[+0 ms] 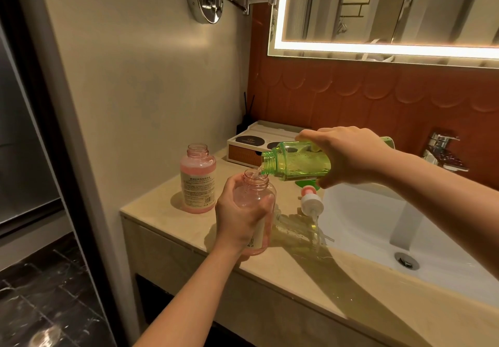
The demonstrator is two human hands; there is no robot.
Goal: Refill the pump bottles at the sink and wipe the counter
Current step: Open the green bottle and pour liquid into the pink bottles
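Refill in progress. The left hand (243, 217) grips an open pink bottle (256, 187), upright, just left of the sink (378, 228). Whether its base touches the surface (167, 206) cannot be confirmed. The right hand (348, 155) clasps a green bottle (299, 161) by the body. Its long axis is near horizontal and its neck points left, with the mouth just above the pink bottle's mouth. A thin stream passes between them.

Judgement: the pour depends on keeping the mouths aligned; drift would spill.

A second bottle (198, 179), open, stands farther left of the sink, nearer the left hand. A pump head (312, 203) lies at the sink's left rim.
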